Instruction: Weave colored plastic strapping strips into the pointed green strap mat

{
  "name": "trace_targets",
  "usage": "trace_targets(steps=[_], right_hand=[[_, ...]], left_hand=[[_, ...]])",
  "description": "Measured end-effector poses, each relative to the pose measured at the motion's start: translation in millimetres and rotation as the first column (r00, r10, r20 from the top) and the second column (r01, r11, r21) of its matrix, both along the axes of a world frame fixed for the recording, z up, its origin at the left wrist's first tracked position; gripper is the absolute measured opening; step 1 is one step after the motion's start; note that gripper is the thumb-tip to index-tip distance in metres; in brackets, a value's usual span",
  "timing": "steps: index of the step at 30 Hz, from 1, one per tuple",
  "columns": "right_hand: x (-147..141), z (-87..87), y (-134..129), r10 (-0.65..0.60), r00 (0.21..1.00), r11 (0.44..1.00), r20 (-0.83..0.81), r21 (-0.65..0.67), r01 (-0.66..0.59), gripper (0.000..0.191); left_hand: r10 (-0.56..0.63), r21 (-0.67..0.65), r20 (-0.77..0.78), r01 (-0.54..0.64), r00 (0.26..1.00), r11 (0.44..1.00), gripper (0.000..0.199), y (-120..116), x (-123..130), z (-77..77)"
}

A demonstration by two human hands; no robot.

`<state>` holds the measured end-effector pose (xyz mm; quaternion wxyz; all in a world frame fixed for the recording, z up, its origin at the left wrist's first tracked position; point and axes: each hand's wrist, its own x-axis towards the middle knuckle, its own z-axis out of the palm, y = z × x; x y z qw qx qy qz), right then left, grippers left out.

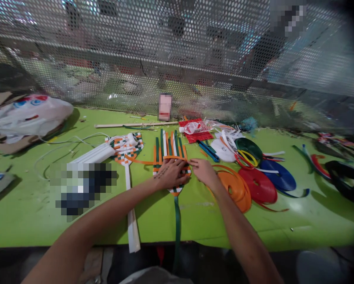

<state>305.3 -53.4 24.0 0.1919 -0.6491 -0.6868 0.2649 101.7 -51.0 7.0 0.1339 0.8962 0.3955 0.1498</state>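
A partly woven mat of green, white and orange plastic strips lies on the green table, its loose strip ends fanned away from me and a long green strip hanging toward me. My left hand rests flat on the weave, fingers stretched over it. A thin orange strip crosses the mat from the left and passes along my left fingertips. At the mat's right edge, the fingers of my right hand are pinched together at the orange strip's end. A woven orange, green and white piece with a white tail lies to the left.
Coils of orange, red, blue and white strip lie on the right. A blue cutter sits beside them. A red packet, a wooden stick and a perforated metal screen are behind. Plastic bags sit left.
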Motion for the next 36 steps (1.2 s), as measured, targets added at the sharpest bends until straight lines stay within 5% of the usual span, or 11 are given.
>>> trace_targets(steps=[20, 24, 28, 30, 36], right_hand=[[-19, 12.0, 0, -0.057, 0.935, 0.998, 0.351, -0.001, 0.061, 0.031], [5, 4.2, 7, -0.043, 0.999, 0.999, 0.002, -0.027, 0.043, 0.018], [30, 0.1, 18, -0.116, 0.867, 0.993, -0.485, -0.075, 0.091, 0.025], [35, -0.4, 21, -0.122, 0.835, 0.992, -0.537, -0.031, 0.126, 0.024], [27, -7.8, 16, -0.031, 0.917, 0.998, -0.398, -0.062, 0.007, 0.032]], left_hand=[[-0.042, -0.018, 0.015, 0.042, 0.999, 0.999, 0.053, 3, -2, 4.4], [-0.006, 0.03, -0.018, 0.006, 1.0, 1.0, 0.055, 3, -1, 5.8], [-0.025, 0.129, -0.005, 0.025, 1.0, 0.991, 0.054, 4, 0, 5.5], [-0.041, 0.144, 0.003, 0.04, 0.999, 0.989, 0.053, 4, 0, 3.6], [-0.011, 0.123, 0.008, 0.01, 1.0, 0.992, 0.053, 2, 1, 1.0]])
